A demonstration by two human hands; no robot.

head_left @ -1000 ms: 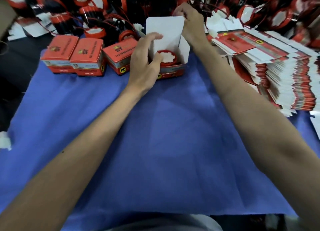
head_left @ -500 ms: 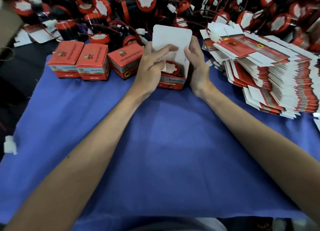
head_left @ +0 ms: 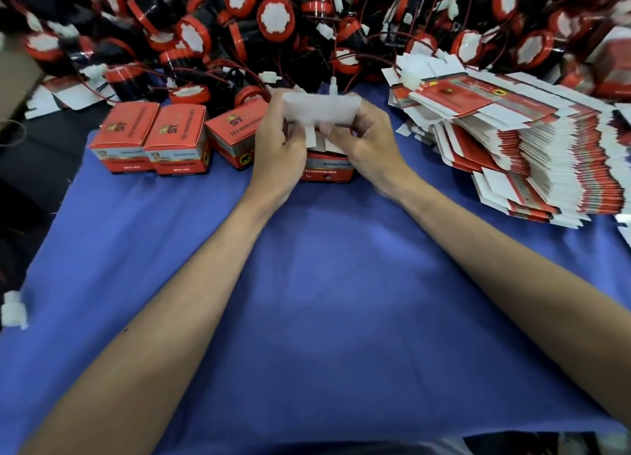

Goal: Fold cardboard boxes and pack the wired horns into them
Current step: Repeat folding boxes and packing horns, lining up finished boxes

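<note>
Closing the horn box, lid flap in both hands.
Your left hand and right hand each pinch one end of the white lid flap, fingers curled, probably so the fold comes down square and the tuck tab lines up. The horn box sits on the blue-clothed worktop, far centre, just right of three closed boxes and in front of the horn pile. Opening faces up, printed front toward you. The flap's long axis runs left-right. Can't see the horn inside.
</note>
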